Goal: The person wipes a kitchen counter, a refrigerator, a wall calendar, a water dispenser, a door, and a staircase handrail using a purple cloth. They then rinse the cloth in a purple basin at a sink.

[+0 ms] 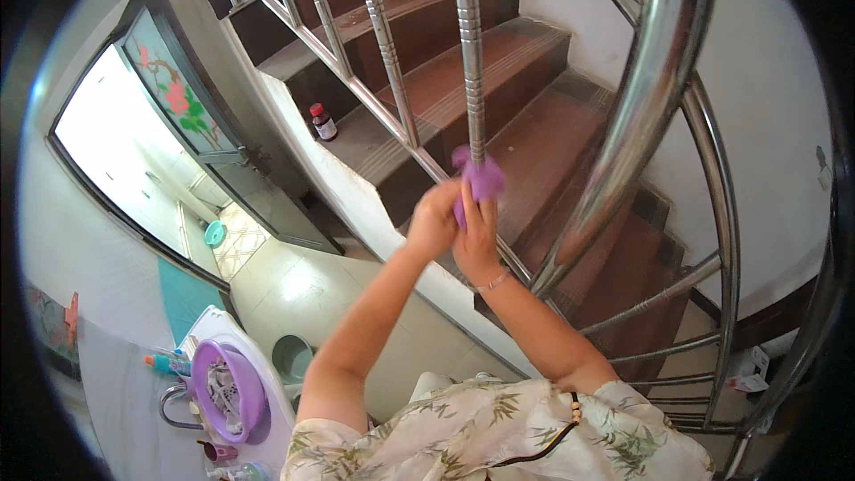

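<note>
A purple cloth [485, 181] is wrapped around the lower part of a ridged metal baluster [469, 62] on the stair railing. My left hand [434, 218] is closed at the cloth's near left side, its fingertips hidden behind the hand. Against the cloth's near right side, my right hand [476, 236] presses with its fingers together, a thin bracelet on that wrist. The cloth is slightly blurred. Just below both hands runs the slanting metal bottom rail [378, 110].
Brown steps [512, 53] rise behind the railing, with a small red-capped bottle [323, 122] on one. A thick curved handrail [623, 142] crosses at right. At lower left, a purple basin [254, 392] sits on a white sink, near a grey-green bucket [292, 358] and an open door [258, 178].
</note>
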